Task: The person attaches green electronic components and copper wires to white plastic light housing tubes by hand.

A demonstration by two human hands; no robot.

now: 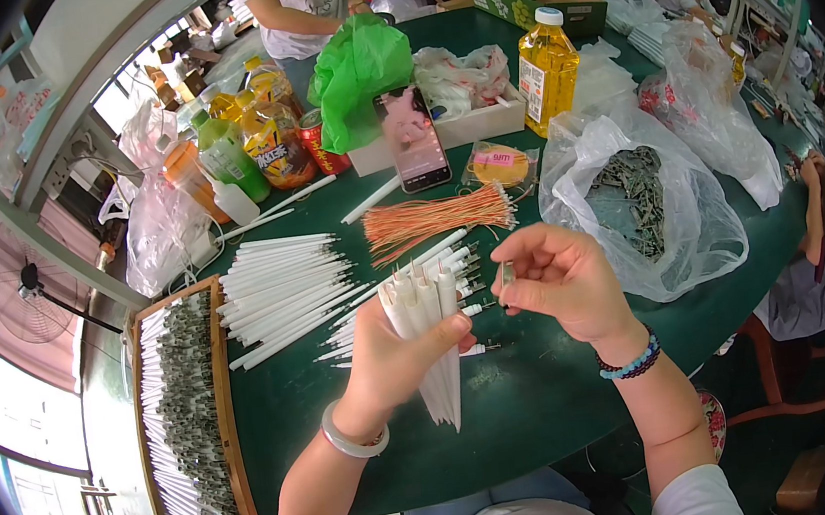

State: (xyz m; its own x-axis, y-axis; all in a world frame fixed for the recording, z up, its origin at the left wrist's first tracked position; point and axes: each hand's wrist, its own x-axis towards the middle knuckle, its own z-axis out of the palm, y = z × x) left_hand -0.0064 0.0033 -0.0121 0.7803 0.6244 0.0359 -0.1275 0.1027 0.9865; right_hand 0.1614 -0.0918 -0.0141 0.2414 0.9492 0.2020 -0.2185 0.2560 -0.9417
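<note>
My left hand (394, 350) is wrapped round a bundle of white tapered sticks (436, 386), with thin copper-coloured wire ends poking out of their tops. Just to the right, my right hand (561, 282) pinches a small metallic clip-like piece (507, 276) between thumb and fingertips, apart from the bundle. Behind the hands lies a bunch of orange wires (437, 220). Many more white sticks (285, 291) are spread on the green table to the left. A clear plastic bag (566, 186) holding small dark metallic pieces (643, 198) sits open beyond my right hand.
At the left edge a wooden tray (228, 418) holds rows of sticks with metal ends. Bottles (275, 146), a propped phone (412, 142), a white box (484, 121) and a yellow-liquid bottle (548, 72) stand at the back. Other people sit or stand round the green table (530, 416).
</note>
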